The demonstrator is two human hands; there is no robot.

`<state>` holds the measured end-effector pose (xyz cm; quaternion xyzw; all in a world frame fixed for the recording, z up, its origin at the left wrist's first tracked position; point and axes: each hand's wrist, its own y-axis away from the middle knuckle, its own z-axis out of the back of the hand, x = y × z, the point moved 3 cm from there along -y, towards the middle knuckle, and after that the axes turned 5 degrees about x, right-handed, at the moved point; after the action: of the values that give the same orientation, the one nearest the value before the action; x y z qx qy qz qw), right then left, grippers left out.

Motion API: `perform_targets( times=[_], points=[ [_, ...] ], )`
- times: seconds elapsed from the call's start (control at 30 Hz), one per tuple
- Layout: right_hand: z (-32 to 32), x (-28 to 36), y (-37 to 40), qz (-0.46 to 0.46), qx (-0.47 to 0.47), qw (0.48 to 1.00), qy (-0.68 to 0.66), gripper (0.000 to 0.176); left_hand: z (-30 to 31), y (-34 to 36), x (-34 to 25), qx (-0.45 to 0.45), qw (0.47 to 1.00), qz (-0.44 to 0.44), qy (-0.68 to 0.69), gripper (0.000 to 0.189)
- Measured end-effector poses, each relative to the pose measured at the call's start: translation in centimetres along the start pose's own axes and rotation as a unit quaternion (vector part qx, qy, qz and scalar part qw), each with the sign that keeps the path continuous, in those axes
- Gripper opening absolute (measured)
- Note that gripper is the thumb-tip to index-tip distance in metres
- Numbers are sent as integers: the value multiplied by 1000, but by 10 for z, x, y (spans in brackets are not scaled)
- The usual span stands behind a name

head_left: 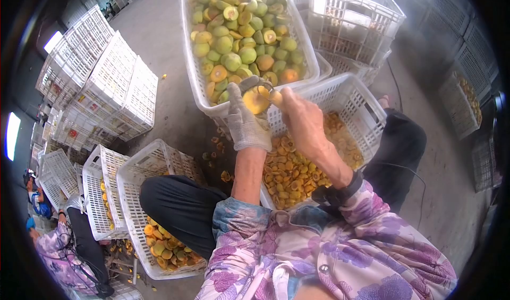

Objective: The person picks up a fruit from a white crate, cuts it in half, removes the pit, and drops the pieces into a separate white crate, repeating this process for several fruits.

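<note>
My left hand, in a pale work glove, is closed around a yellow-fleshed fruit half with its cut face up. My bare right hand grips the light handle of a pitting tool; its dark curved metal end meets the fruit at the upper edge. Both hands are over the near edge of a white crate heaped with green and yellow fruit, many cut open. Below my hands, a second white crate holds orange-yellow fruit pieces.
Beside my left knee stands another white crate with fruit halves. Stacked crates rise at left and at back right. A dark cable lies on the right floor. Another person sits at lower left.
</note>
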<state>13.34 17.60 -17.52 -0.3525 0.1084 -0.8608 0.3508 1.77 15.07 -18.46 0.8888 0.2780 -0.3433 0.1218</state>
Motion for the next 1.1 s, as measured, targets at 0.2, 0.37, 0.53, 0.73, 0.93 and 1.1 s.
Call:
perform_targets(
  times=[0.2,0.37,0.53,0.73,0.93,1.1],
  points=[
    [-2,1,5,24,29,999,39,43,-2,1,1,-37,998,-5,-48,46],
    [0,7,7,54,-23,998,26,22,2,1,0,-56,996,-9,-73,47],
    [0,5,-1,33,19,999,-8,17,1,3,-2,-35,996,-15,-76,46],
    [0,9,0,74,22,996,38,18,8,0,-3,-61,993,-70,-74,47],
    [-19,-20,8,99,144,978,-110,45,18,-3,1,-147,975,-85,-144,49],
    [-9,-17,18,63,178,976,-110,37,-6,9,-3,-45,979,-91,-178,52]
  ],
)
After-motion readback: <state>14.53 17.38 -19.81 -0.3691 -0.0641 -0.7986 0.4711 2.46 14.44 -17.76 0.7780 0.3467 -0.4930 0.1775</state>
